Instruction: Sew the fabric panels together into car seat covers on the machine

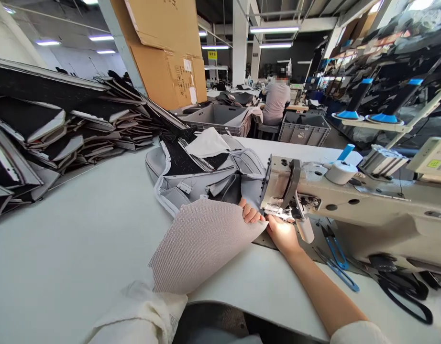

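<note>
A piece of light grey-beige textured fabric (202,243) lies over my left forearm and slopes toward the sewing machine (281,184). My left hand (251,212) curls its fingers over the fabric's far edge, close to the machine head. My right hand (283,234) pinches the fabric's right corner just below the needle area; its fingertips are partly hidden by the machine. Behind the fabric lies a sewn grey and black cover (202,167) with pale piping and a white flap, reaching up to the machine.
Blue thread snips (337,253) and black-handled scissors (403,291) lie right of my forearm. Stacked black and grey panels (80,114) cover the table's left back. Two thread cones (357,100) stand above the machine. Behind are grey crates (303,129), a cardboard box (170,62) and a seated person (276,98).
</note>
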A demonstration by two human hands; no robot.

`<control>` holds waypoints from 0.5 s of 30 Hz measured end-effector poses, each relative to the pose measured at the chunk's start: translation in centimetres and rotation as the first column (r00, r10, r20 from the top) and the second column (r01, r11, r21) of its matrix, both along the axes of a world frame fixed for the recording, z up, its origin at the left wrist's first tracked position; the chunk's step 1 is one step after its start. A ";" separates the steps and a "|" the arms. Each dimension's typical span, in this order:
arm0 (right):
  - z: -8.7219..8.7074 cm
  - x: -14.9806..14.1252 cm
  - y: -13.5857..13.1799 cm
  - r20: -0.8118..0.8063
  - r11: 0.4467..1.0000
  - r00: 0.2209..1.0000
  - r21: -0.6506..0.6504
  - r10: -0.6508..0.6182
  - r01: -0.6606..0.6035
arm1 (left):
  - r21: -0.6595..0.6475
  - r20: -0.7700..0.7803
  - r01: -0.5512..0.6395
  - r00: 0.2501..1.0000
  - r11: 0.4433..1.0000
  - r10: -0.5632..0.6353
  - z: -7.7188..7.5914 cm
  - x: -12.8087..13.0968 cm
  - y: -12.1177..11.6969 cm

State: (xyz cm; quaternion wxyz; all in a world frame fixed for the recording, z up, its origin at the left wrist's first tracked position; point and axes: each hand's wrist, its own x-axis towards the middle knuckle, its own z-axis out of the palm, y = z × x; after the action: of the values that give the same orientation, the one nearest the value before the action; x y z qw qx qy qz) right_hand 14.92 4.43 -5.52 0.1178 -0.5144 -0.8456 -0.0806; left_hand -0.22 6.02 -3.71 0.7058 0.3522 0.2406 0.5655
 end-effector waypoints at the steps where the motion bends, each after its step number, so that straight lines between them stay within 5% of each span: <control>1: 0.3 -0.1 0.0 0.023 1.000 1.000 -0.020 0.006 -0.006 | -0.028 0.000 0.026 1.000 0.999 -0.026 -0.3 0.5 -0.4; 6: 1.2 -0.1 0.3 0.107 0.983 0.987 -0.155 0.119 -0.101 | 0.054 -0.144 0.207 0.970 0.977 -0.198 -0.6 1.5 -3.3; 11: 2.1 -0.2 0.4 0.127 0.935 0.949 -0.250 0.290 -0.252 | 0.179 -0.470 0.205 0.877 0.962 -0.099 1.3 -1.2 -5.4; 13: 2.3 0.0 -0.3 0.187 0.933 0.930 -0.238 0.317 -0.270 | 0.247 -0.756 0.229 0.654 0.942 0.039 2.1 -2.4 -5.3; 15: 2.1 0.5 -1.4 0.252 0.949 0.918 -0.156 0.307 -0.275 | 0.344 -0.932 0.359 0.245 0.868 0.268 2.6 -3.2 -4.4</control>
State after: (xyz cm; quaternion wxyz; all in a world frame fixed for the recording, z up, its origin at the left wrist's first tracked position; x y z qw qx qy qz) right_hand 15.45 3.07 -3.41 -0.0196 -0.3728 -0.9240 -0.0825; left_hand -3.44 1.60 -1.09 0.3066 0.7975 0.4577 0.2459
